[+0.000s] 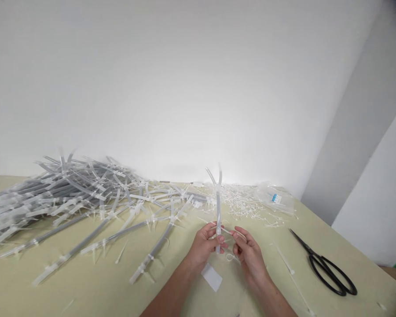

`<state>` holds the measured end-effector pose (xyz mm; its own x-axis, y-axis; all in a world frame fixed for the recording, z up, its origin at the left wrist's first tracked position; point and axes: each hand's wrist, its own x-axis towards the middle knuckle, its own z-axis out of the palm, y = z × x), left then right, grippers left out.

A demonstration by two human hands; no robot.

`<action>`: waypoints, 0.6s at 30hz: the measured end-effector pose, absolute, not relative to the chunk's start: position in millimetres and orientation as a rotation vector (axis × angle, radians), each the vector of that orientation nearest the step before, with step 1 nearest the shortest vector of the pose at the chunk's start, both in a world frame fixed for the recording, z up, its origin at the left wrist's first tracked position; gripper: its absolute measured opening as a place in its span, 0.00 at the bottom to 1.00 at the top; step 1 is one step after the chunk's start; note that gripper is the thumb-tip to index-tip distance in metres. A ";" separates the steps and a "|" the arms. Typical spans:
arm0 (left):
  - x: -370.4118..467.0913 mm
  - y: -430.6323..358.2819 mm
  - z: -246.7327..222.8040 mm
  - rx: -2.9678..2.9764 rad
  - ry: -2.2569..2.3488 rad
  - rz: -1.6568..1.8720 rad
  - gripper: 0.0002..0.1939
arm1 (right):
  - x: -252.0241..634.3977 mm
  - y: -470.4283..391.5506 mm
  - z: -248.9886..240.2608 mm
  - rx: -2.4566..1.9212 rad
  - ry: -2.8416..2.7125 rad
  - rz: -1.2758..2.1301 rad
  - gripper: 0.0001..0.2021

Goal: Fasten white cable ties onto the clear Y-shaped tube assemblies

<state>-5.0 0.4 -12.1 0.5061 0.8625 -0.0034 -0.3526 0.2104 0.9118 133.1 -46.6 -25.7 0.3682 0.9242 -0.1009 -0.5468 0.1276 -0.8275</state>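
My left hand (206, 242) grips the lower part of a clear tube assembly (218, 207), which stands nearly upright and splits into two thin branches at its top. A white cable tie (227, 230) runs from the tube to my right hand (248, 251), whose thumb and fingers pinch it. Just below the right fingers a small white loop (230, 257) shows; I cannot tell whether it belongs to the same tie. Under the hands lies a small white paper piece (212, 277) on the table.
A large heap of similar tube assemblies (62, 189) covers the left side, with several lying nearer. Loose cable ties (247, 200) and a clear plastic bag (277, 198) are at the back right. Black scissors (323, 264) lie on the right of the yellowish table (99, 295), before a wall.
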 end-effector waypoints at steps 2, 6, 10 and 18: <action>-6.2 0.5 -11.2 1.019 0.605 0.905 0.23 | 132.3 -46.4 -26.4 -0.915 -0.508 1.154 0.24; -7.6 1.1 -11.6 0.967 0.591 0.885 0.25 | 132.4 -46.0 -28.1 -0.912 -0.506 1.190 0.23; -7.5 1.6 -13.5 0.927 0.572 0.884 0.27 | 130.5 -46.6 -27.1 -0.912 -0.532 1.211 0.22; -9.4 -2.0 -7.7 0.956 0.555 0.837 0.20 | 128.2 -52.7 -20.2 -0.926 -0.665 1.174 0.25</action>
